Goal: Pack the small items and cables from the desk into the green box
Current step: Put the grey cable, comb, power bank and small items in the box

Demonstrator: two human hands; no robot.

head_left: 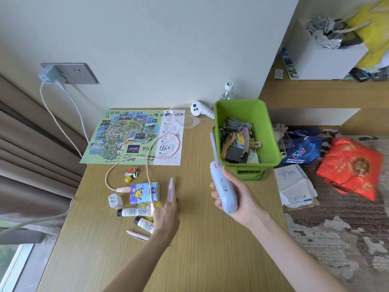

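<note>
Green box (237, 108) at far right of desk (200, 249), hairbrush (228, 140) and grey cord (237, 124) inside | right hand (240, 201) grips blue power bank (224, 192), raised just before box | left hand (166, 218) pinches pink cable (168, 135), fingertips at pink spray bottle (171, 187) | cable loops over map (117, 135)

The left hand (166, 218) covered the ends of both white tubes (134, 212) near the bench's (210, 249) left edge. Its blurred fingertips met the pink spray bottle (171, 188), and nobody could tell whether it pinched the pink cable (148, 175). The right hand (233, 199) hid the blue device's (223, 186) lower back. Behind the green box (271, 131), the water bottle (228, 91) showed only cap and shoulder. The map's (134, 138) print was too small to read. Both forearms and the bench's near edge ran off the bottom.
</note>
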